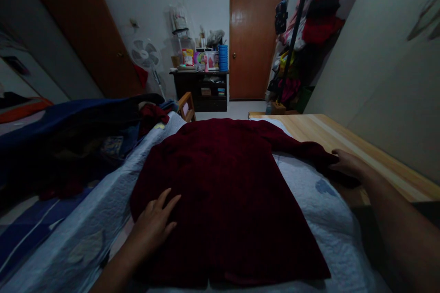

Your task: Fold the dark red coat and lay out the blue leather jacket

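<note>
A dark red long-sleeved garment (220,183) lies spread out in front of me, its hem toward me. My left hand (155,220) rests on the garment's lower left side, fingers apart and holding nothing. Out to the right, my right hand (347,165) has its fingers closed on the end part of the garment's right sleeve (309,150), which stretches out sideways. The left sleeve cannot be made out. Under the garment is a light blue quilted cover (319,213).
A heap of dark clothes (75,142) lies along the left. A wooden board surface (309,126) runs along the right by the wall. Farther back stand a fan (145,55), a dark cabinet (201,91), a brown door (252,36) and hanging bags (321,18).
</note>
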